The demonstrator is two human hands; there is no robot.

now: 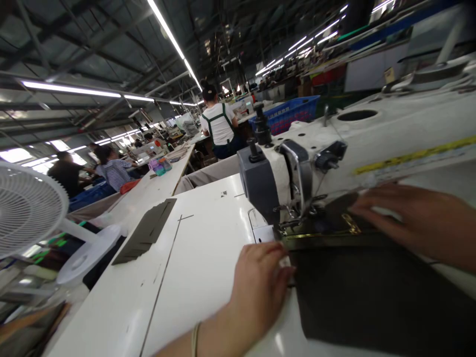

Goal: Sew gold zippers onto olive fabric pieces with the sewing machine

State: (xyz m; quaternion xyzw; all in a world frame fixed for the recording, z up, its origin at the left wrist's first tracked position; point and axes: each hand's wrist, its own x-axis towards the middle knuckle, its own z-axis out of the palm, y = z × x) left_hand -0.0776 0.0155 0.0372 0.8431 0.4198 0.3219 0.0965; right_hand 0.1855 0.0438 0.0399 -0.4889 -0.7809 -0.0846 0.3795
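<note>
The left hand (258, 287) is reaching in from the near side, with a thin band (195, 340) circling its wrist. Its fingers are curling at the left edge of the dark fabric (372, 297), the thumb lying close to them; whether they are pinching the edge or only pressing, I cannot tell. The fabric is spreading over the near right of the white surface (201, 258). The right hand (427, 218) is coming in from the right, its fingertips touching the dark material beside the gold zipper pull (350, 224); their grip is not showing clearly either.

Just beyond, the gold zipper (312, 235) is running along the fabric toward the foot of the sewing machine (273, 173). The left fingers are sitting near that foot, so a slip could be putting a fingertip under the needle. The pull is lying near the line of the zipper and could be catching the foot if it travels in. Uneven tension between the hands could be puckering the layers or bending the seam.

Farther left, a fanned stack of dark pieces (147, 230) is lying on the surface, and a white fan (28, 210) is standing beyond its left edge; a strong draught could be shifting the pieces. At the far side, a person in a white shirt (221, 121) is working near a blue basket (293, 111).
</note>
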